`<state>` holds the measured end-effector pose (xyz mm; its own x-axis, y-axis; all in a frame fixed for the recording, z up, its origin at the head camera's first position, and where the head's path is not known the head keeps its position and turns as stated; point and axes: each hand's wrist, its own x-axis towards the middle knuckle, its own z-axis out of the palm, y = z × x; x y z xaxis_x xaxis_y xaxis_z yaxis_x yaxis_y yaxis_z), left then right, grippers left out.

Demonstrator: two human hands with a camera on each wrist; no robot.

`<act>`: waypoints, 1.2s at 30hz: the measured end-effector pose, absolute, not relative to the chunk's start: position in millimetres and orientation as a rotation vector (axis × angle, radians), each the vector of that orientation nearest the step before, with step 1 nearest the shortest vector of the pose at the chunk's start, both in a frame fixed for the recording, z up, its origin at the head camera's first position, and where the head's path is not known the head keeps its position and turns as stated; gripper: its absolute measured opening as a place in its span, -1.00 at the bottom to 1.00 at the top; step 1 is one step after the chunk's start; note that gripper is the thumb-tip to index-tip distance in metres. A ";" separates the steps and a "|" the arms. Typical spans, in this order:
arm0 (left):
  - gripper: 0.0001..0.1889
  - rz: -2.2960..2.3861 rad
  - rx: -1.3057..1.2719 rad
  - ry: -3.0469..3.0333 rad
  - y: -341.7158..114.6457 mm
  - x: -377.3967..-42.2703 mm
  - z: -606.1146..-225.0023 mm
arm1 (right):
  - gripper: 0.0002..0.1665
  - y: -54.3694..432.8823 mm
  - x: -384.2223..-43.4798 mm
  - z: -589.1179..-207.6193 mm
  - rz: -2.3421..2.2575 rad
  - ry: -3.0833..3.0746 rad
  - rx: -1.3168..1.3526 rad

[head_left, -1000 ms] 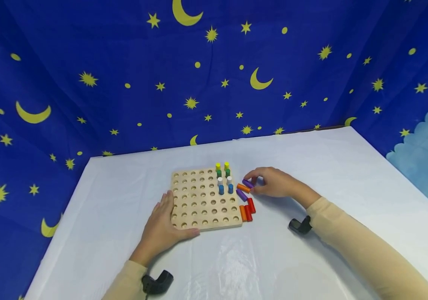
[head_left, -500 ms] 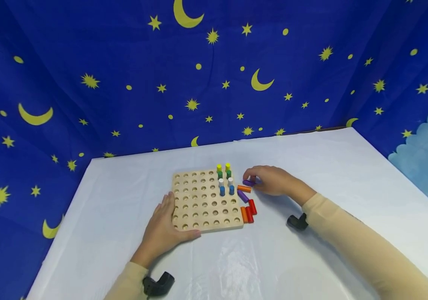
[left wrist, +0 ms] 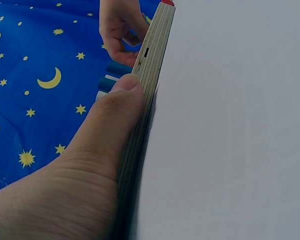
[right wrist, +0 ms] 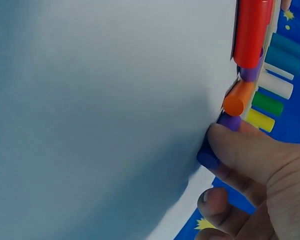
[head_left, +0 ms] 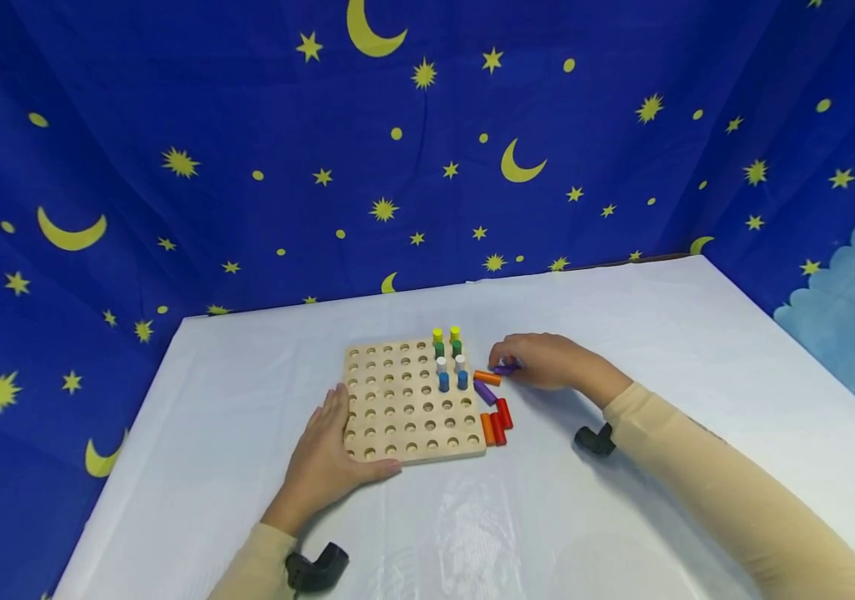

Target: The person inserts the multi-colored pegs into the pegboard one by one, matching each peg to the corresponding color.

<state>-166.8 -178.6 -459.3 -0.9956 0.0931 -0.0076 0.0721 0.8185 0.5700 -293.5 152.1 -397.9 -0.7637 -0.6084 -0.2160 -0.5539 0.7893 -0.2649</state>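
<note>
A square wooden pegboard lies on the white table. My left hand rests at its near left corner, fingers straight along the left side and thumb against the front edge. Just off the board's far right side, my right hand pinches a purple peg between thumb and fingers, low over the table. Beside that peg lie an orange peg and a second purple peg. Pairs of yellow, green, white and blue pegs stand upright in the board's right columns.
Nearer along the board's right side lie another orange peg and two red pegs. Several holes of the board hold no peg. A blue curtain with moons and stars hangs behind the table.
The fingers of my right hand have closed on the purple peg, which has shifted slightly to the right, away from the orange peg. My left hand stays at the board's corner.
</note>
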 end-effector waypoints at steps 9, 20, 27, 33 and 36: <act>0.56 0.910 0.134 2.954 -179.3 -164.5 -461.8 | -0.72 162.8 -291.6 -410.8 -0.519 2.750 -0.833; 0.56 0.893 0.139 2.963 -182.0 -164.3 -461.3 | -0.72 152.2 -272.5 -406.7 -1.128 2.603 -0.826; 0.55 0.894 0.135 2.965 -182.0 -165.2 -460.9 | -0.75 133.0 -259.8 -406.0 -1.241 2.524 -0.864; 0.56 0.887 0.138 2.960 -180.9 -167.7 -459.6 | -0.75 120.5 -253.4 -405.3 -1.219 2.546 -0.873; 0.56 0.893 0.137 2.960 -180.4 -169.3 -458.8 | -0.74 115.8 -252.3 -405.9 -1.189 2.586 -0.876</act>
